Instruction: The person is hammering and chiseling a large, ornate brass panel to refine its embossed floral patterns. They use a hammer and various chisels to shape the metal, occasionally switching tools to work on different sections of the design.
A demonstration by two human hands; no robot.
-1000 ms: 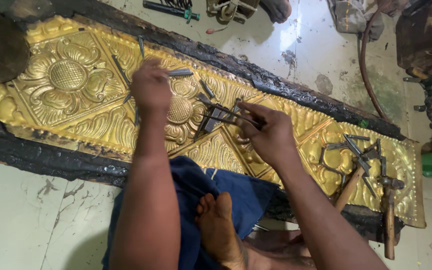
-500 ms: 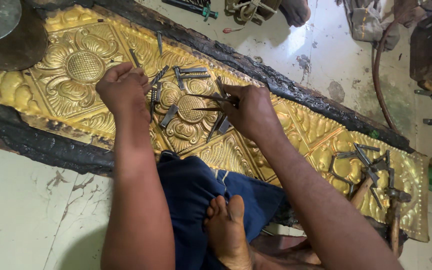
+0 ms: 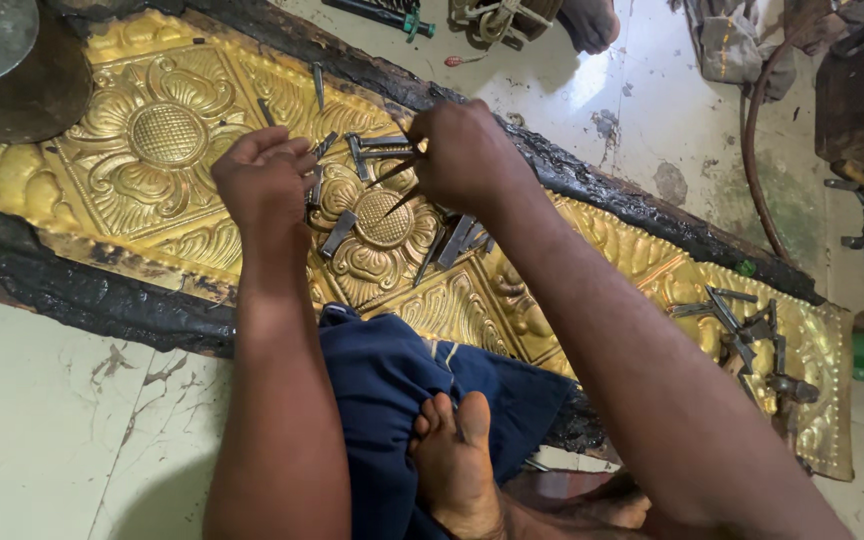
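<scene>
A long gold metal sheet [image 3: 202,190] with flower shapes pressed into it lies on a black, sticky-looking bed [image 3: 72,295] on the pale floor [image 3: 42,420]. The person sits at its near edge, with a bare foot [image 3: 457,465] resting on dark blue cloth [image 3: 392,390].

The left hand [image 3: 264,180] rests on the sheet beside a round flower [image 3: 382,220]. Its fingers are curled in loosely, and I cannot tell if they hold anything. The right hand [image 3: 467,155] is above that flower, and its fingers are closed around thin metal punches [image 3: 392,150]. One thin point sticks down toward the flower's middle.

More small steel punches [image 3: 337,235] lie loose on the sheet all around the flower, some just beside the left hand and some under the right wrist. They crowd the spot where the hands are. Another pile of tools [image 3: 742,325] sits far off on the right end of the sheet, well apart from the hands.

At the top left, a round dark bowl shape [image 3: 22,85] covers the corner of the sheet. I cannot see if anything is inside it. At the top edge another person's foot [image 3: 587,22] shows on the floor. A thin reddish hose [image 3: 752,150] curves on the floor at the right.
</scene>
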